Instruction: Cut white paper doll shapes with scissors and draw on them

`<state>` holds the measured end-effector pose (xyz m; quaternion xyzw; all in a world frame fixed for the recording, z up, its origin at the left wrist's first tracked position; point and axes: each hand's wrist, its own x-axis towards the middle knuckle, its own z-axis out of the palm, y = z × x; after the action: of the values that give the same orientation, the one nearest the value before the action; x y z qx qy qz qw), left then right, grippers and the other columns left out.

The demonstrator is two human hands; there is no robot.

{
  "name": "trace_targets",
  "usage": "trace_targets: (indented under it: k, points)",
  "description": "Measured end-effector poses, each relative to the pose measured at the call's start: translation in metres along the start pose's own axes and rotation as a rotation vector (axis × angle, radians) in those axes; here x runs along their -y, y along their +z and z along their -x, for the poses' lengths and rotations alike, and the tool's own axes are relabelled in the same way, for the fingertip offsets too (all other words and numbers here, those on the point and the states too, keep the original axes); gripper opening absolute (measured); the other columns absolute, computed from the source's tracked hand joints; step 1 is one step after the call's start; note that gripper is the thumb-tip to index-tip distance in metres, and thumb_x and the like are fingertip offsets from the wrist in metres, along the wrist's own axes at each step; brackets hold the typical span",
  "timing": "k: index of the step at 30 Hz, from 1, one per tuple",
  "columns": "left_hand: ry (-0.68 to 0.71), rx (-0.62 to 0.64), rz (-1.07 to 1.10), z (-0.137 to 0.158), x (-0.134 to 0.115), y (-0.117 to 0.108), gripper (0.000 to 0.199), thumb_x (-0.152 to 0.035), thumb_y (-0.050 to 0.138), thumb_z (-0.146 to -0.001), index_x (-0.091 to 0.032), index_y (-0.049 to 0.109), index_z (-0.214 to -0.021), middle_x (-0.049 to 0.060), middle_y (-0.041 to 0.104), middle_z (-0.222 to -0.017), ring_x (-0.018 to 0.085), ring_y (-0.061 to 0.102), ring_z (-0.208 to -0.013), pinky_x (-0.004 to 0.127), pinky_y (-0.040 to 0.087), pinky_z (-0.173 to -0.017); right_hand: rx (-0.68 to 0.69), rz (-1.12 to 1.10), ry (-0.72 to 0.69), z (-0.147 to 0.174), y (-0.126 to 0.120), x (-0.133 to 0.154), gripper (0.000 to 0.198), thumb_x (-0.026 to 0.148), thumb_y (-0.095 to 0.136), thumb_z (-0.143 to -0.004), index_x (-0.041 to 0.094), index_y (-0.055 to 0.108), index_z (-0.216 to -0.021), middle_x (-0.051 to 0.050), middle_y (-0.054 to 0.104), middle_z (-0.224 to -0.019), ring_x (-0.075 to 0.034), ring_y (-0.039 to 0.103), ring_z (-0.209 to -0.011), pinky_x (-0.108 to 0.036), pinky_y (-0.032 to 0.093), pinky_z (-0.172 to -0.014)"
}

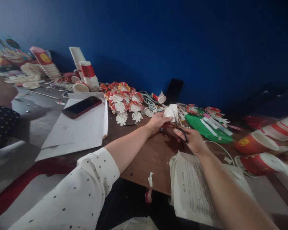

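Your left hand (158, 123) pinches a piece of white paper (169, 113) over the brown table (146, 153). Your right hand (194, 142) grips the black scissors (183, 132), with the blades at the paper. I cannot tell if they touch it. Paper dolls (120, 107) lie in a pile, far and to the left. Printed sheets (190, 188) lie near you, on the right.

The small white piece (169, 111) looks to me like matt paper, while the black-handled scissors (183, 131) show plastic loops and metal blades. The flat brown desk (144, 159) seems smooth wood, faintly shiny; the dark rectangular phone (83, 107) looks glossy.
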<state>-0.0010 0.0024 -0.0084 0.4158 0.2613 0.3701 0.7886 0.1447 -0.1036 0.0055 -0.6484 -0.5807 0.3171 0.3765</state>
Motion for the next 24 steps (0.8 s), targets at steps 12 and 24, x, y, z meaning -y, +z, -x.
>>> trace_targets:
  k: [12,24]
  points:
    - [0.009,0.003,0.010,-0.0010,0.0012,-0.0005,0.003,-0.008,0.062,-0.082,-0.009,0.060,-0.085,0.003,0.067,-0.064,0.010,0.063,-0.056,0.020,0.051,-0.057,0.005,-0.030,0.012,-0.0012,-0.0003,-0.0056,0.043,0.060,0.066,-0.077,0.018,0.066,-0.068,0.000,0.063,-0.063,-0.011,0.054,-0.053,-0.024,0.040,-0.054]
    - [-0.018,-0.029,0.013,0.0021,-0.0011,0.0019,0.006,-0.009,0.065,-0.080,-0.008,0.061,-0.084,0.004,0.067,-0.065,0.011,0.063,-0.058,0.022,0.052,-0.061,-0.014,0.014,-0.011,0.0011,0.0014,0.0023,0.047,0.064,0.064,-0.077,0.017,0.072,-0.076,-0.001,0.061,-0.061,-0.013,0.053,-0.052,-0.025,0.041,-0.053]
